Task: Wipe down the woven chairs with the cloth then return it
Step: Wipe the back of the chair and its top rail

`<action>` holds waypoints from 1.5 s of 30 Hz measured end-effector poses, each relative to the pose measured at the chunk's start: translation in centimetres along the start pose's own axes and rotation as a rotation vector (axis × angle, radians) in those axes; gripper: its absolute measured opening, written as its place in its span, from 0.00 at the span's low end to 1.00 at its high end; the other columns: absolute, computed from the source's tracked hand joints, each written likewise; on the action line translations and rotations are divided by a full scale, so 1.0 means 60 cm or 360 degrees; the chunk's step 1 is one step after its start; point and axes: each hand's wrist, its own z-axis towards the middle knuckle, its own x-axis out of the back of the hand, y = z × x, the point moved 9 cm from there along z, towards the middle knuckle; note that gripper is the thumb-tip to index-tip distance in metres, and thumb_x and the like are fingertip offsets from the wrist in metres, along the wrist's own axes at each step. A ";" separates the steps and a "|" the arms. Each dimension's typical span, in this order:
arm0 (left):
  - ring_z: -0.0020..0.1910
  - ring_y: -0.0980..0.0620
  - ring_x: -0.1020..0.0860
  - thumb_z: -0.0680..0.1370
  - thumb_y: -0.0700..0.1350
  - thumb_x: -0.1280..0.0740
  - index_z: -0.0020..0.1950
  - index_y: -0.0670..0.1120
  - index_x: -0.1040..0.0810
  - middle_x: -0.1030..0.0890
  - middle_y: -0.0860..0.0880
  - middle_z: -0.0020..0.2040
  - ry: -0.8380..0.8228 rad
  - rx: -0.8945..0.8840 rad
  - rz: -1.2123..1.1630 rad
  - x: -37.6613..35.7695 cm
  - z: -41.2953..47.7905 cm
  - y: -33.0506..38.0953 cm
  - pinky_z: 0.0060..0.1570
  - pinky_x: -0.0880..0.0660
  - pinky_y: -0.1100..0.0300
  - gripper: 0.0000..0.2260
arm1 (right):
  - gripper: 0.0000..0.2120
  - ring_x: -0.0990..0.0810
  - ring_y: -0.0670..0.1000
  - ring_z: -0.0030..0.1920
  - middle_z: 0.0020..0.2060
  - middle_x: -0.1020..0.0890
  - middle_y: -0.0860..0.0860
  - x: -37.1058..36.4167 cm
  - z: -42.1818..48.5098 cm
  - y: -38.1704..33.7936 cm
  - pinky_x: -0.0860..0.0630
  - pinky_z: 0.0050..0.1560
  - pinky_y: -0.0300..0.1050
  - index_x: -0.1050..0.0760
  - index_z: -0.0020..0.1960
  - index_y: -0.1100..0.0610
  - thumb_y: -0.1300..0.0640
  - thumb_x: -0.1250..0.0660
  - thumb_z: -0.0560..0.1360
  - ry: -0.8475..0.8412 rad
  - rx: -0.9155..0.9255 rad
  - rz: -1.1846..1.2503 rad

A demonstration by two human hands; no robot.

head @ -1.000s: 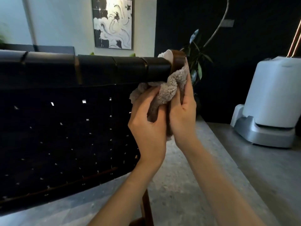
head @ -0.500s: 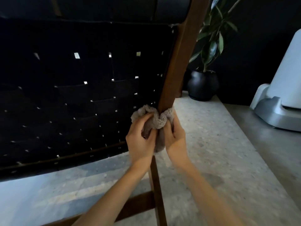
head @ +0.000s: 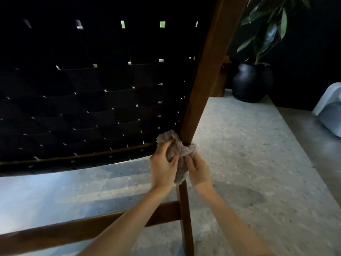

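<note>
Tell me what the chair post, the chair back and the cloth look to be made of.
Chair post: apparently wood, brown with a smooth, slightly glossy finish. Chair back: flat black straps woven together, light showing through gaps; leather or fabric, unclear. Cloth: soft, fuzzy grey-beige textile, probably terry or microfibre.

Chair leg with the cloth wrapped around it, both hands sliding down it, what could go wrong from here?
1. The cloth is bunched around the wooden leg between the left hand and right hand; it may skim over the side facing away from the camera.
2. Lower down, the crossbar joins the leg and could catch the cloth or knuckles.
3. The potted plant stands just behind the chair; nudging the chair back might bump it.
</note>
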 end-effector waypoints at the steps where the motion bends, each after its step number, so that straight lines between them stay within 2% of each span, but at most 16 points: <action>1: 0.56 0.56 0.22 0.72 0.34 0.29 0.62 0.42 0.23 0.19 0.48 0.56 -0.0048 0.0014 0.0022 0.000 0.001 -0.001 0.59 0.28 0.69 0.18 | 0.10 0.25 0.34 0.31 0.33 0.23 0.44 0.004 -0.003 -0.001 0.32 0.32 0.28 0.26 0.43 0.49 0.60 0.39 0.80 0.0018 0.0018 -0.0037; 3: 0.57 0.54 0.22 0.73 0.34 0.30 0.63 0.43 0.23 0.20 0.48 0.57 -0.0178 0.0017 0.0086 0.005 0.009 0.001 0.59 0.27 0.63 0.19 | 0.08 0.29 0.40 0.27 0.29 0.24 0.49 0.017 -0.015 -0.013 0.35 0.28 0.31 0.25 0.41 0.55 0.58 0.36 0.79 0.0103 0.0075 -0.0031; 5: 0.57 0.54 0.22 0.73 0.34 0.30 0.63 0.44 0.24 0.20 0.49 0.57 -0.0307 -0.0018 0.0121 0.015 0.021 0.008 0.60 0.27 0.61 0.19 | 0.08 0.30 0.41 0.26 0.27 0.24 0.47 0.032 -0.034 -0.033 0.35 0.27 0.31 0.24 0.39 0.56 0.57 0.33 0.77 0.0206 0.0172 0.0065; 7: 0.56 0.58 0.23 0.72 0.34 0.30 0.65 0.47 0.26 0.21 0.53 0.56 -0.0416 -0.0056 0.0066 0.030 0.028 0.020 0.59 0.27 0.66 0.22 | 0.01 0.22 0.42 0.32 0.33 0.19 0.44 0.040 -0.049 -0.052 0.26 0.30 0.34 0.21 0.45 0.53 0.56 0.30 0.76 0.0241 0.0184 0.0195; 9: 0.54 0.63 0.25 0.72 0.35 0.29 0.68 0.53 0.31 0.23 0.58 0.53 -0.0530 -0.0104 0.0065 0.046 0.028 0.031 0.55 0.28 0.71 0.27 | 0.09 0.19 0.41 0.42 0.43 0.17 0.41 0.039 -0.060 -0.064 0.21 0.38 0.36 0.22 0.53 0.47 0.54 0.28 0.74 0.0262 0.0137 0.0228; 11: 0.53 0.64 0.26 0.74 0.37 0.30 0.68 0.61 0.34 0.25 0.59 0.53 -0.0654 -0.0145 0.0155 0.066 0.022 0.036 0.52 0.29 0.73 0.29 | 0.14 0.20 0.41 0.47 0.49 0.21 0.40 0.035 -0.069 -0.081 0.21 0.41 0.37 0.25 0.56 0.43 0.50 0.27 0.72 0.0321 0.0119 0.0045; 14: 0.57 0.64 0.29 0.76 0.39 0.32 0.66 0.65 0.33 0.27 0.58 0.59 -0.0737 -0.0177 0.0216 0.118 0.014 0.031 0.54 0.30 0.73 0.26 | 0.17 0.24 0.39 0.49 0.50 0.28 0.38 0.007 -0.088 -0.129 0.23 0.44 0.37 0.30 0.53 0.37 0.48 0.26 0.69 0.0307 0.0277 -0.0157; 17: 0.53 0.64 0.28 0.76 0.41 0.32 0.59 0.62 0.29 0.28 0.56 0.56 -0.0715 -0.0222 0.0234 0.193 0.007 0.023 0.50 0.29 0.71 0.19 | 0.16 0.25 0.39 0.49 0.50 0.27 0.40 -0.046 -0.107 -0.182 0.24 0.43 0.33 0.31 0.49 0.34 0.47 0.27 0.69 0.0194 0.0435 -0.0123; 20: 0.48 0.62 0.26 0.76 0.46 0.32 0.55 0.58 0.31 0.29 0.57 0.52 -0.0617 -0.0248 0.0299 0.284 0.005 0.005 0.44 0.29 0.69 0.13 | 0.12 0.24 0.40 0.48 0.47 0.23 0.44 -0.119 -0.124 -0.238 0.26 0.44 0.32 0.28 0.50 0.38 0.46 0.30 0.69 0.0073 0.0590 -0.0164; 24: 0.47 0.61 0.27 0.74 0.50 0.30 0.53 0.56 0.32 0.29 0.57 0.50 -0.0392 -0.0175 0.0432 0.429 0.008 -0.041 0.43 0.27 0.62 0.13 | 0.10 0.22 0.44 0.39 0.39 0.21 0.42 -0.241 -0.153 -0.305 0.25 0.37 0.34 0.28 0.48 0.41 0.45 0.30 0.70 -0.0104 0.0749 -0.0077; 27: 0.45 0.61 0.27 0.71 0.57 0.30 0.51 0.56 0.30 0.28 0.58 0.47 -0.0274 -0.0188 0.0534 0.538 0.008 -0.065 0.41 0.28 0.66 0.14 | 0.11 0.22 0.41 0.37 0.36 0.21 0.41 -0.338 -0.178 -0.350 0.25 0.35 0.32 0.29 0.48 0.40 0.39 0.33 0.69 -0.0184 0.0800 -0.0086; 32: 0.46 0.62 0.26 0.69 0.66 0.37 0.51 0.59 0.29 0.26 0.60 0.47 -0.0152 -0.0217 0.0600 0.709 0.008 -0.088 0.42 0.27 0.68 0.17 | 0.10 0.23 0.41 0.33 0.31 0.23 0.43 -0.472 -0.211 -0.421 0.25 0.32 0.35 0.30 0.44 0.37 0.39 0.31 0.67 -0.0216 0.0808 -0.0148; 35: 0.42 0.62 0.27 0.72 0.61 0.36 0.50 0.58 0.28 0.27 0.59 0.43 -0.0018 -0.0298 0.0664 0.810 0.008 -0.085 0.35 0.30 0.69 0.11 | 0.10 0.23 0.42 0.31 0.34 0.21 0.42 -0.536 -0.234 -0.474 0.25 0.30 0.35 0.28 0.45 0.38 0.40 0.30 0.67 -0.0237 0.0808 -0.0097; 39: 0.31 0.59 0.26 0.74 0.44 0.29 0.52 0.48 0.22 0.28 0.62 0.34 0.0282 -0.0398 0.0675 0.940 0.013 -0.064 0.29 0.26 0.68 0.08 | 0.09 0.23 0.42 0.29 0.31 0.22 0.41 -0.596 -0.266 -0.567 0.28 0.27 0.32 0.27 0.46 0.41 0.48 0.28 0.71 -0.0186 0.0885 0.0068; 42: 0.25 0.58 0.29 0.74 0.43 0.30 0.50 0.50 0.24 0.32 0.59 0.26 0.0545 -0.0418 0.0616 1.017 0.025 -0.035 0.25 0.31 0.70 0.07 | 0.09 0.22 0.44 0.27 0.28 0.23 0.43 -0.627 -0.284 -0.644 0.22 0.28 0.40 0.27 0.45 0.43 0.54 0.28 0.72 -0.0111 0.0956 0.0248; 45: 0.30 0.60 0.25 0.76 0.46 0.31 0.51 0.52 0.28 0.28 0.60 0.31 0.0742 -0.0440 0.0487 1.067 0.044 0.000 0.27 0.30 0.73 0.07 | 0.07 0.22 0.44 0.29 0.27 0.24 0.46 -0.641 -0.298 -0.715 0.23 0.31 0.37 0.25 0.46 0.50 0.57 0.28 0.72 0.0029 0.1052 0.0372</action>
